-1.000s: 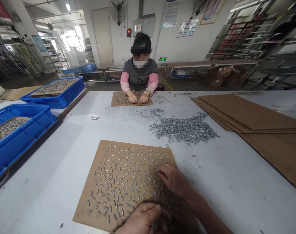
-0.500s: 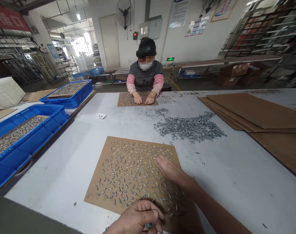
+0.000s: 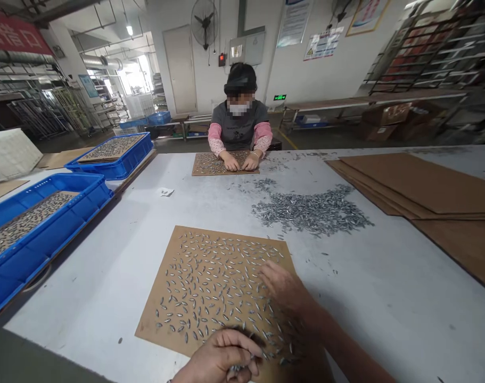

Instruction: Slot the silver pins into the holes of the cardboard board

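A brown board [image 3: 149, 322] lies before me on the white table, with many small silvery metal pieces [image 3: 204, 284], pointed at both ends, spread over it. My left hand [image 3: 226, 354] is curled closed above the board's near edge, and a few of these metal pieces [image 3: 237, 367] show between its fingers. Over the board's right side is my right hand [image 3: 282, 284], its fingers bent down together close to the pieces. The tips of those fingers and the thumb are hidden, so I cannot make out what they hold.
A loose heap of metal pieces [image 3: 314, 213] lies beyond the board to the right. Brown sheets [image 3: 418, 181] are stacked at far right. Blue trays [image 3: 82, 194] holding filled boards stand at left. Across the table, a co-worker [image 3: 240, 125] has both hands on another board [image 3: 198, 166].
My right hand has shifted slightly toward me over the board, with its fingers more bent. My left hand has moved a little to the left, still closed around metal pieces.
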`<action>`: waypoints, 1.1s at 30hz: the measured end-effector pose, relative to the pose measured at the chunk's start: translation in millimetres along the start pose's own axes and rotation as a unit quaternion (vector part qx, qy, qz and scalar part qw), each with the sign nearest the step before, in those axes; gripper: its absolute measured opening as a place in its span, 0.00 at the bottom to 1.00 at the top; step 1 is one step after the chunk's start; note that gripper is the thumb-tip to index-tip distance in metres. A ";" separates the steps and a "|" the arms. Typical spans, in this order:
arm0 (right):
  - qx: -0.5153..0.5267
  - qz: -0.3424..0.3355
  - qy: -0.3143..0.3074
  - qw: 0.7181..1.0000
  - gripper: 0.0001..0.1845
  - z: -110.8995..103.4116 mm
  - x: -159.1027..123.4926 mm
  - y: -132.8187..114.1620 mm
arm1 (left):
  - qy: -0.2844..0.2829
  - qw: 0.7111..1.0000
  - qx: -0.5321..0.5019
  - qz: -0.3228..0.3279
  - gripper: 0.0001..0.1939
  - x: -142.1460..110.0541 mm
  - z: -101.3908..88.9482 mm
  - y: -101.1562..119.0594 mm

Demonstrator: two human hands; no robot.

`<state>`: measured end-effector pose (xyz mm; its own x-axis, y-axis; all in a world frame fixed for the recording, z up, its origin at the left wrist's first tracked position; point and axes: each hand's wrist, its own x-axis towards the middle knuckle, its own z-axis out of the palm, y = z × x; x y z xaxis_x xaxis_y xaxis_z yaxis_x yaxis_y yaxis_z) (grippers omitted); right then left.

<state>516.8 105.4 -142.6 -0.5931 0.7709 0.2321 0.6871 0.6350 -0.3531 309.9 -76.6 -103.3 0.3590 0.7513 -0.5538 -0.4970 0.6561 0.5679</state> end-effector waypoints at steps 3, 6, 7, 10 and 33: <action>0.016 0.039 0.012 0.999 0.16 -17.1 -3.2 6.6 | -0.003 1.000 -0.018 0.016 0.22 2.6 0.1 2.5; 0.032 0.085 0.011 0.996 0.16 -30.8 -13.4 1.8 | 0.000 0.999 -0.031 0.031 0.23 6.7 -2.5 2.1; 0.051 0.093 0.007 0.994 0.16 -34.5 -18.5 -4.2 | 0.004 0.999 -0.033 0.032 0.23 8.8 -3.9 1.1; 0.155 0.075 -0.006 0.985 0.17 -42.5 -37.4 -35.1 | 0.030 0.998 -0.034 0.042 0.25 18.0 -8.9 -4.0; 0.192 0.239 0.150 0.940 0.15 -34.1 -59.7 3.9 | 0.015 0.995 -0.080 0.053 0.24 27.2 -2.4 5.2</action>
<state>569.2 63.5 -126.9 -0.0702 0.9794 0.1895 0.6091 0.1926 -0.7693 315.2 -52.9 -116.9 0.2747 0.8119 -0.5150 -0.6508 0.5513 0.5220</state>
